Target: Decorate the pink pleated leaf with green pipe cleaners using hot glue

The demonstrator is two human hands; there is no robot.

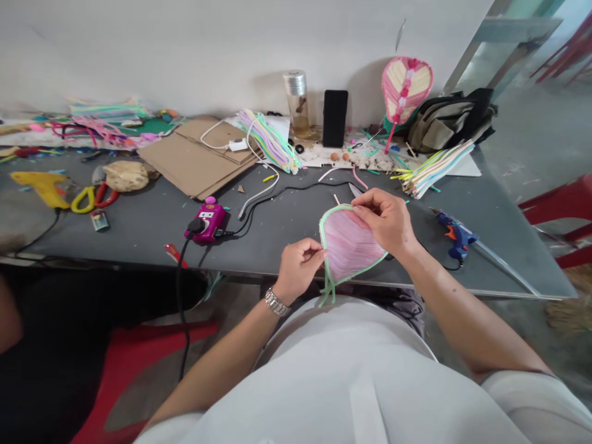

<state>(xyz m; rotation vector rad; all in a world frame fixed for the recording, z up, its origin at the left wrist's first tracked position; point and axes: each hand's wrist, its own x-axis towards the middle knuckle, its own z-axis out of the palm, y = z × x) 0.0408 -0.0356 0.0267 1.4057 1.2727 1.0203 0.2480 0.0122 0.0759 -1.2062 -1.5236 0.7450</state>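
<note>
A pink and lilac leaf-shaped piece (349,243) with a light green pipe-cleaner edging is held above the table's front edge. My left hand (301,266) pinches its left rim, with a watch on that wrist. At the upper right rim, my right hand (383,222) grips it between thumb and fingers. Green pipe-cleaner ends (328,292) hang loose from the bottom tip. A blue glue gun (456,234) with a long clear glue stick lies to the right of my right hand.
On the grey table (139,231) are a purple power socket (206,222), cardboard (198,154), pipe-cleaner bundles (272,140), a yellow glue gun (44,188) and scissors (106,194). Behind stand a bottle (296,105), a phone (335,117) and a pink-cream fan (406,89). A person sits at left.
</note>
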